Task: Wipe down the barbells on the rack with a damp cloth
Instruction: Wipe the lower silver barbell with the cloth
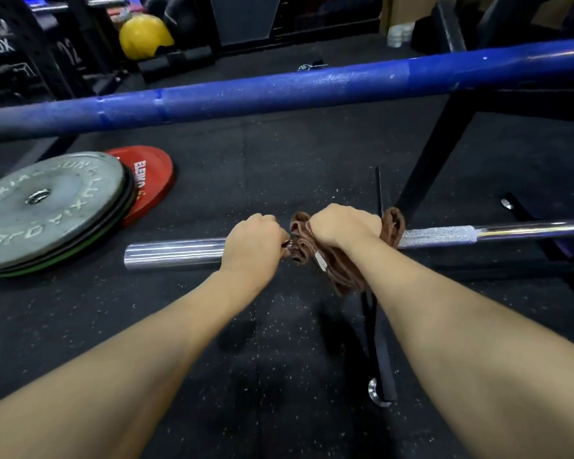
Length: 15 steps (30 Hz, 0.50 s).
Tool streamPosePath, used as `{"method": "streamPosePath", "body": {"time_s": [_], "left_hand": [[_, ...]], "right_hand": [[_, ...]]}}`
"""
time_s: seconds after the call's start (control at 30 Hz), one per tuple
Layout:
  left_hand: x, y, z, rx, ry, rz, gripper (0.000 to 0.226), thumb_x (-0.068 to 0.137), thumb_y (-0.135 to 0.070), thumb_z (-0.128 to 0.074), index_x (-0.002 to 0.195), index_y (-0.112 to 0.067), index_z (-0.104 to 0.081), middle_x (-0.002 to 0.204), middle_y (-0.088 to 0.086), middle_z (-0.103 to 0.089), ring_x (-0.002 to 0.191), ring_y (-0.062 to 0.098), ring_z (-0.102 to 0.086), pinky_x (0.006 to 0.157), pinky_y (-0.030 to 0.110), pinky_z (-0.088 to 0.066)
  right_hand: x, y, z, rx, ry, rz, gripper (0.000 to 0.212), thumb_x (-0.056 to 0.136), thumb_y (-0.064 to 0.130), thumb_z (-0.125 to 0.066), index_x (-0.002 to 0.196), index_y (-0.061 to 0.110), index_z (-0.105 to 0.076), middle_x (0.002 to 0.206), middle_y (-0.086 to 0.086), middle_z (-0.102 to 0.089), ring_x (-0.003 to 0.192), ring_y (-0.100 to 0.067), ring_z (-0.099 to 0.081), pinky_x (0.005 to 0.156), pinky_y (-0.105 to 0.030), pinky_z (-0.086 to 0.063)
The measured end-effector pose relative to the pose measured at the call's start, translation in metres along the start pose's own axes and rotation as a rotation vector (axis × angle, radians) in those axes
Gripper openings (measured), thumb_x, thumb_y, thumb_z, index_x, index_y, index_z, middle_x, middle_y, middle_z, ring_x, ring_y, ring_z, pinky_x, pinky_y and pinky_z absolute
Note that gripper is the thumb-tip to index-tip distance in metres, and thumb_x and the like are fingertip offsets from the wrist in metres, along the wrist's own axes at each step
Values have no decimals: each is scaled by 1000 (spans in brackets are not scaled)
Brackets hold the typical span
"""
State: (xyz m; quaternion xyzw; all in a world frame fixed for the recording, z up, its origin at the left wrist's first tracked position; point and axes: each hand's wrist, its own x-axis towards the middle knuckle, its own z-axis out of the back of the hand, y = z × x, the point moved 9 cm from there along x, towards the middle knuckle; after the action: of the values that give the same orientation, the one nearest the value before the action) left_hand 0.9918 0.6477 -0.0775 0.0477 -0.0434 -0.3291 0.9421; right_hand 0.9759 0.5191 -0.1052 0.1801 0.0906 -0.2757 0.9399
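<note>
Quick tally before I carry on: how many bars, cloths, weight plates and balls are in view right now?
Bars: 2, the chrome bar under both hands and the blue bar above it
Cloths: 1, the brown cloth
Weight plates clearly showing: 2, the grey plate and the red plate; more are stacked under the grey, number unclear
Balls: 1, the yellow ball
Total: 6
</note>
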Motion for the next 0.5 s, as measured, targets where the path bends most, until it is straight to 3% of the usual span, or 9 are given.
{"method": "streamPosePath", "body": {"time_s": [0.13,0.23,0.37,0.5], "left_hand": [[0,2,-1,-14,49,27,24,93,-35,-54,109,-24,-69,107,2,-56,101,22,-51,73,30,-36],[1,4,-1,-63,101,57,22,91,-33,-58,103,-20,-69,104,4,-58,99,24,-54,76,34,-43],[4,3,3,-105,117,47,17,88,-33,-61,99,-25,-71,98,4,-60,94,25,-56,68,31,-39],[9,8,-2,-134,103,34,18,86,-35,-65,97,-23,-72,97,2,-63,93,24,-58,64,28,-36]], "right_hand": [[-10,9,-3,-27,-51,200,52,97,52,-18,115,31,-62,122,-2,-63,115,-28,-54,96,-43,-30],[-32,8,-7,-85,-159,353,48,95,64,-21,123,40,-52,118,2,-62,116,-24,-50,102,-43,-26],[-54,0,-12,-102,-207,465,48,94,49,-46,140,42,-37,138,5,-44,135,-18,-31,115,-38,-5],[-58,-4,-6,-137,-216,569,52,96,28,-52,145,37,-36,152,4,-35,142,-17,-26,116,-28,-7]]}}
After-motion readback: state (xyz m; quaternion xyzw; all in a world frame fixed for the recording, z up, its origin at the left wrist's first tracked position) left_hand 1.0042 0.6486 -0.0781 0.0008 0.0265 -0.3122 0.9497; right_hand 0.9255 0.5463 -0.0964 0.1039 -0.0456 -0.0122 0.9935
